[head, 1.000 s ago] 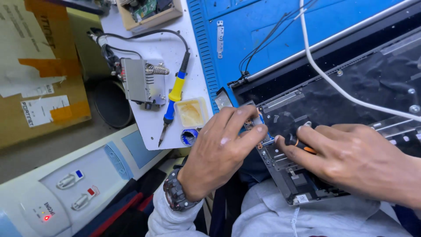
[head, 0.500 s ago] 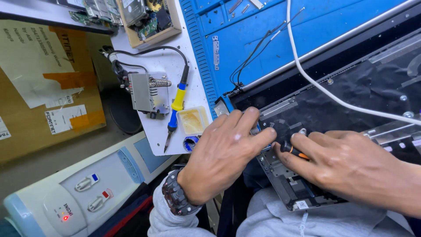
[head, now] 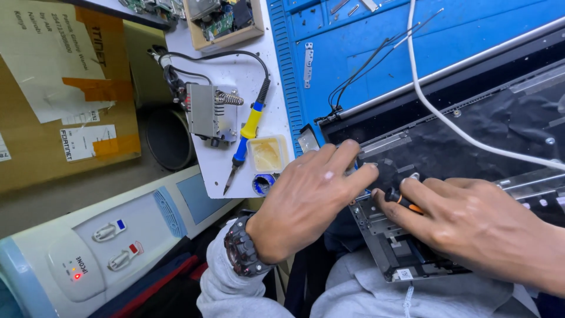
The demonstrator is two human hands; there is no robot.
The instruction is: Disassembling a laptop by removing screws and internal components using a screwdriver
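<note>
While a water dispenser [head: 100, 247] stands at the near left, a soldering iron [head: 246, 138] with a yellow and blue handle rests in its metal stand [head: 207, 112] on the white table [head: 235, 70]. Right of it, the left hand [head: 306, 200] presses spread fingertips on the corner of the opened laptop [head: 471, 135], gripping nothing. At the right, the right hand [head: 471, 227] is clamped around a small screwdriver [head: 400, 198], black and orange, its tip on the laptop's inner frame. A white cable [head: 435, 118] crosses the laptop.
</note>
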